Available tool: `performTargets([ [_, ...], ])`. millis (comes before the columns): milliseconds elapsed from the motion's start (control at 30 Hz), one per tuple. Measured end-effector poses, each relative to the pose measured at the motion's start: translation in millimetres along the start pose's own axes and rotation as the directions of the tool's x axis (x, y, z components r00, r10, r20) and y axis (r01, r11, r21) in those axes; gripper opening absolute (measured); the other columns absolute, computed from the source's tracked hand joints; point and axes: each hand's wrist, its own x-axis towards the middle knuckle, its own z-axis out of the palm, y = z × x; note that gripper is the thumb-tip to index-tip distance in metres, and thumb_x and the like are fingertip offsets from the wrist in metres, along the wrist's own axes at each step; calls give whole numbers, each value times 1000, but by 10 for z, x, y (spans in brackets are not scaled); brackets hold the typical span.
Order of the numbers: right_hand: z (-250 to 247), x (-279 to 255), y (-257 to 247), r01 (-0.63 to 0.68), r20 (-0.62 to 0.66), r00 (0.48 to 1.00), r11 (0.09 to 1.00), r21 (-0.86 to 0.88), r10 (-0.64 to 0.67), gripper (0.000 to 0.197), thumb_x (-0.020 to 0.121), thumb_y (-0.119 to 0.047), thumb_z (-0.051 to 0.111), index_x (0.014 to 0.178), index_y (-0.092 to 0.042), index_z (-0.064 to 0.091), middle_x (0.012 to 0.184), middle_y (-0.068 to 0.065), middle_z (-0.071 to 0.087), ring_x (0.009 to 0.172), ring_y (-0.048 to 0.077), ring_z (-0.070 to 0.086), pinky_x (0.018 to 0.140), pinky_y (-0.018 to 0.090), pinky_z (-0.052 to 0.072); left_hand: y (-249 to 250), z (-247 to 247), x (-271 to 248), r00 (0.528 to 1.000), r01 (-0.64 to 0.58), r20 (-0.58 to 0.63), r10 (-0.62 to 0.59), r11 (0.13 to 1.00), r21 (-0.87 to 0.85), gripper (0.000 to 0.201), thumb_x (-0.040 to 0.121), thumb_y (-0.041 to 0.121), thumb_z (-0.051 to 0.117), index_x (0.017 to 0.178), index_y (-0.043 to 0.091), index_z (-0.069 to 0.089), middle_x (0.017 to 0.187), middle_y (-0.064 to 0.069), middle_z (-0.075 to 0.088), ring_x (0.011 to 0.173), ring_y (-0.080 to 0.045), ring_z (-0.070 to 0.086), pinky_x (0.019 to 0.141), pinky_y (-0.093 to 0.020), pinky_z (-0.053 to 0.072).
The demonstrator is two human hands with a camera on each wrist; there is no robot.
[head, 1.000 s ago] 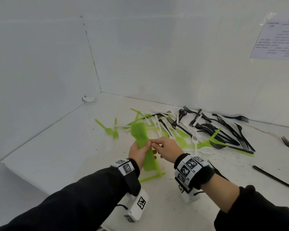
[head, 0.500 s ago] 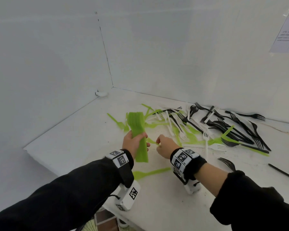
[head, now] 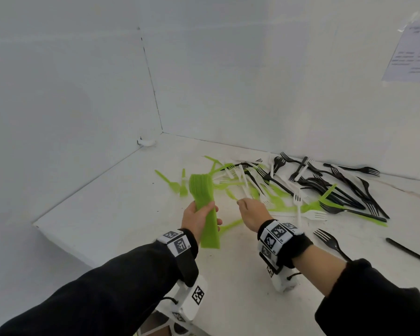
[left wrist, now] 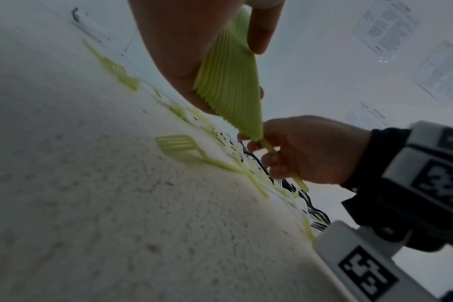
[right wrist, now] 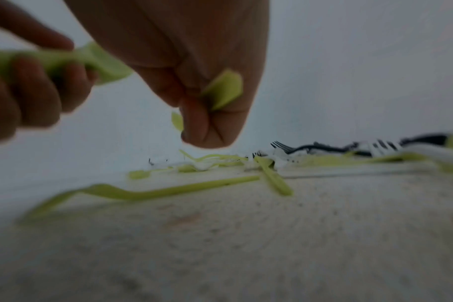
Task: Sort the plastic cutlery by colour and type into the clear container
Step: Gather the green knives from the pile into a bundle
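Note:
My left hand (head: 200, 214) grips a tall stack of green forks (head: 203, 202), held upright above the white table (head: 121, 214). Seen in the left wrist view, the stack (left wrist: 230, 87) fans out below the left hand (left wrist: 194, 51). A little to the right, apart from the stack, my right hand (head: 249, 210) pinches a single green piece of cutlery (head: 230, 194). Its handle (left wrist: 296, 177) runs through the curled fingers (left wrist: 272, 161) of the right hand (left wrist: 311, 151). The right wrist view shows this green piece (right wrist: 225, 90) inside the right hand (right wrist: 194, 81). No clear container is in view.
A mixed pile of green, white and black cutlery (head: 301, 187) lies at the back right of the table. One green fork (head: 230, 225) lies between my hands. A black fork (head: 327, 241) and a black handle (head: 407, 253) lie to the right. White walls close the left and back.
A second ago both hands met at the green stack. The right hand has since drawn away to the right, towards the pile, while the left keeps holding the stack.

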Motion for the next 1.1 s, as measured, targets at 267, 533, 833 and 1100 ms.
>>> performTargets([
  [267,122,-253,-112,104,-146,987,946,306,-61,34,98,-11,38,127,-7,56,103,13,62,86,21,54,74,30,49,-140,257,7,997,-4,72,3,1000,10,5,92,10,56,96,9,60,83,-9,64,70,-22,61,53,-29,53],
  [533,67,-347,42,35,-174,984,913,406,40,28,95,-8,48,118,-12,62,85,1,56,70,12,54,68,24,52,-285,366,-38,985,38,165,-40,999,17,12,93,5,54,104,7,59,88,-11,66,73,-22,65,58,-28,55],
  [833,89,-354,81,-15,-115,988,810,587,101,26,91,-1,51,82,-26,52,83,4,60,69,20,59,66,33,56,-330,355,-14,973,114,200,-117,993,24,12,93,11,55,105,11,57,97,-15,66,74,-25,63,60,-32,53],
  [1100,68,-178,-16,-14,-82,993,773,634,85,14,90,3,52,95,-8,60,83,6,58,65,14,55,47,12,46,-200,243,32,962,130,250,-113,990,-53,23,91,8,58,113,5,52,96,-18,65,64,-26,66,52,-35,56],
])
